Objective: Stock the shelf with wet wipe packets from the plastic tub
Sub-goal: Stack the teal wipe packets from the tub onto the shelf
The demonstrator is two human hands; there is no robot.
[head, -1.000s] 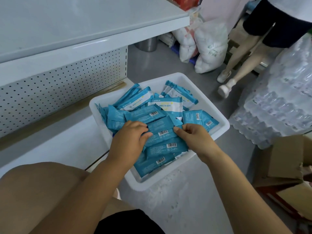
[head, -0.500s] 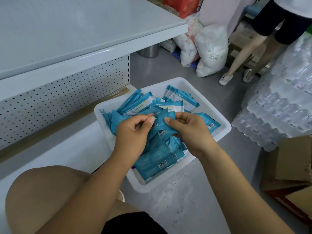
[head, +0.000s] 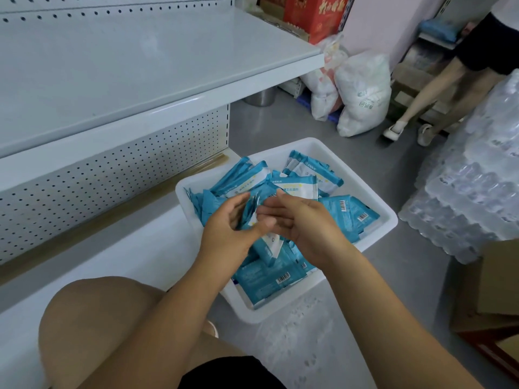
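A white plastic tub (head: 391,220) sits on the grey floor beside the shelf unit and holds several blue wet wipe packets (head: 348,211). Above the tub, my left hand (head: 230,231) grips a small upright bunch of packets (head: 250,207) between thumb and curled fingers. My right hand (head: 306,223) lies against the right side of that bunch, its fingers straight and pointing left. The white middle shelf (head: 140,66) and the bottom shelf (head: 126,256) stand to the left with nothing on them in view.
My bare knee (head: 98,318) is at the lower left. Wrapped bottled-water packs (head: 477,178) are stacked on the right above a cardboard box (head: 494,284). White sacks (head: 362,94), a metal pot (head: 259,96) and another person's legs (head: 429,102) are behind the tub.
Both hands lifted a few packets out of the pile and turned them upright. My right hand went from pinching them to lying flat against the bunch.
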